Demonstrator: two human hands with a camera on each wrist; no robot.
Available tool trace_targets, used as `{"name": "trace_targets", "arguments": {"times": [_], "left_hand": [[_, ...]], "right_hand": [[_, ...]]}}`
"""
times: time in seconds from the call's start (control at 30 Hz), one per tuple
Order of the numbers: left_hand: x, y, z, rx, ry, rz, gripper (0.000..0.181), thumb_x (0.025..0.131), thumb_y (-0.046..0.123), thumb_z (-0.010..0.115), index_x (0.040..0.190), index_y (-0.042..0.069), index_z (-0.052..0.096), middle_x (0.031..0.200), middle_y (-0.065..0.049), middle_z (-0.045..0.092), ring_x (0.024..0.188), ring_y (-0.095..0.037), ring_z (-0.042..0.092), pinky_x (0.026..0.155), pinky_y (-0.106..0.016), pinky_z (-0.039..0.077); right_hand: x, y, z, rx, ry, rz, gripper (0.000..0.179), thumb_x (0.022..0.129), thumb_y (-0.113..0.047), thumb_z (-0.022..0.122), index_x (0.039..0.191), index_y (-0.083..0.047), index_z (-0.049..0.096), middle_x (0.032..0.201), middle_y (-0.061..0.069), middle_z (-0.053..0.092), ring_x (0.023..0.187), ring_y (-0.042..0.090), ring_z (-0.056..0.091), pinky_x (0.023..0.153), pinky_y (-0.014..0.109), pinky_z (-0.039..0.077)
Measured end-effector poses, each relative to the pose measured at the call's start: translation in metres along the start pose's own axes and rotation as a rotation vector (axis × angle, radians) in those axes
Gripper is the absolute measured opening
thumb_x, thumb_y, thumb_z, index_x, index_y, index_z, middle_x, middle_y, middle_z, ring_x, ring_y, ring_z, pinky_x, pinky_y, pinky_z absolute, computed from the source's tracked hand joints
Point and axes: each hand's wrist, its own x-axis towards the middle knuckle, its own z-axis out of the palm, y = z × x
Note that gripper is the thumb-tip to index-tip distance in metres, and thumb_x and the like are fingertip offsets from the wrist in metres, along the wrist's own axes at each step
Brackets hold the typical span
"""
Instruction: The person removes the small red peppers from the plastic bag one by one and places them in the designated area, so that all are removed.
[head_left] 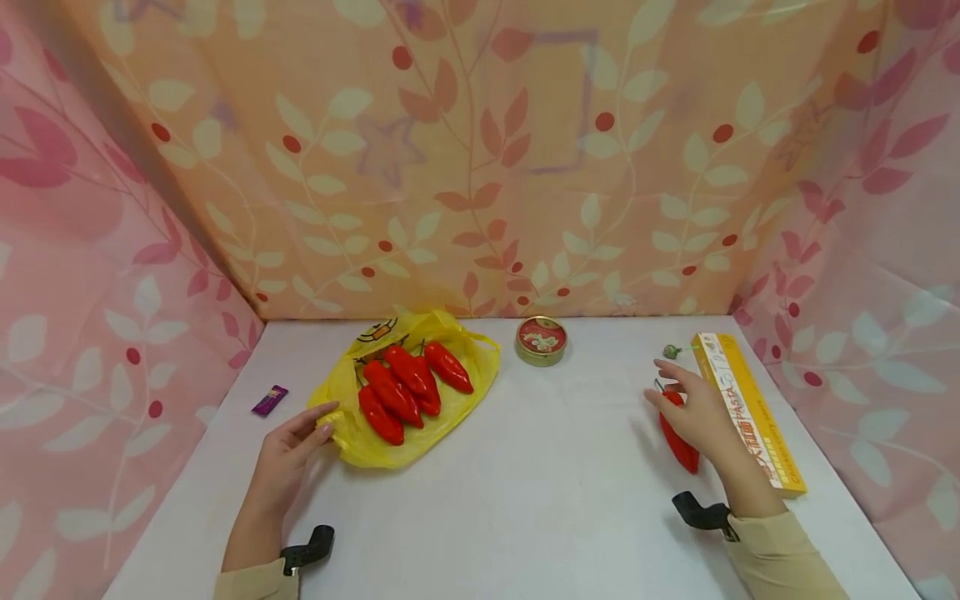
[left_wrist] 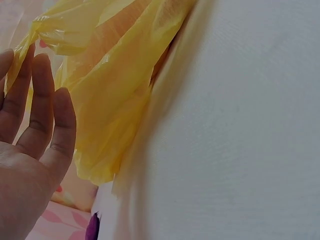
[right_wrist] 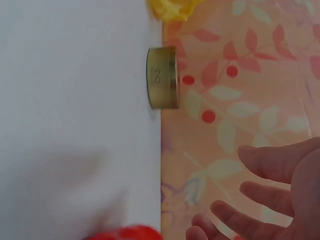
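Several red peppers [head_left: 392, 392] lie in the mouth of a yellow plastic bag [head_left: 442, 429]. My left hand [head_left: 281, 462] pinches the bag's left edge; in the left wrist view the thin yellow film [left_wrist: 112, 100] runs up from between the fingers of the hand [left_wrist: 35, 130]. On the right, my right hand [head_left: 699, 417] hovers over a single red pepper [head_left: 682, 450], partly covering it. The right wrist view has this hand [right_wrist: 270, 195] with its fingers spread and loosely bent, holding nothing, while a bit of red pepper [right_wrist: 130, 233] shows at the bottom edge.
A round gold tin with a red lid [head_left: 542, 340] stands at the back middle. A yellow and white pasta box [head_left: 750, 417] lies right of my right hand, near a small green stemmed piece [head_left: 671, 352]. At far left is a small purple packet [head_left: 270, 401]. Patterned curtains [head_left: 480, 167] enclose the table.
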Motion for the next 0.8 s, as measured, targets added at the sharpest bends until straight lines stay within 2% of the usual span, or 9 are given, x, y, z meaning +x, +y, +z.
{"name": "trace_targets", "arguments": {"times": [0.23,0.43,0.63,0.8], "left_hand": [[0.000,-0.002,-0.003,-0.020,-0.006,-0.009,0.045,0.102,0.014,0.060,0.140,-0.008,0.051,0.133,0.006,0.063,0.116,-0.002,0.062,0.095,-0.019,0.054],[0.001,-0.003,-0.003,-0.001,0.005,-0.038,0.047,0.102,0.020,0.062,0.142,-0.003,0.053,0.135,0.006,0.062,0.117,-0.002,0.062,0.096,-0.019,0.053],[0.001,-0.003,-0.004,-0.003,0.000,-0.013,0.045,0.102,0.015,0.061,0.140,-0.007,0.053,0.131,0.009,0.064,0.111,-0.003,0.063,0.092,-0.019,0.055],[0.000,-0.001,-0.003,-0.002,0.009,-0.009,0.045,0.102,0.016,0.061,0.139,-0.008,0.053,0.130,0.010,0.064,0.109,-0.004,0.063,0.091,-0.018,0.056]], "right_hand": [[0.011,-0.024,0.012,0.078,-0.030,-0.038,0.063,0.100,-0.041,0.063,0.153,-0.012,0.043,0.142,0.023,0.056,0.122,0.042,0.059,0.096,0.058,0.054],[0.021,-0.039,0.026,0.124,-0.029,-0.059,0.064,0.097,-0.043,0.066,0.151,-0.015,0.046,0.140,0.020,0.058,0.122,0.040,0.060,0.097,0.058,0.054],[0.025,-0.053,0.036,0.177,-0.050,-0.079,0.066,0.096,-0.035,0.070,0.153,-0.016,0.042,0.139,0.019,0.060,0.120,0.038,0.063,0.095,0.056,0.056],[0.028,-0.068,0.043,0.216,-0.067,-0.082,0.070,0.095,-0.041,0.070,0.154,-0.020,0.040,0.139,0.016,0.061,0.120,0.036,0.062,0.095,0.055,0.056]]}}
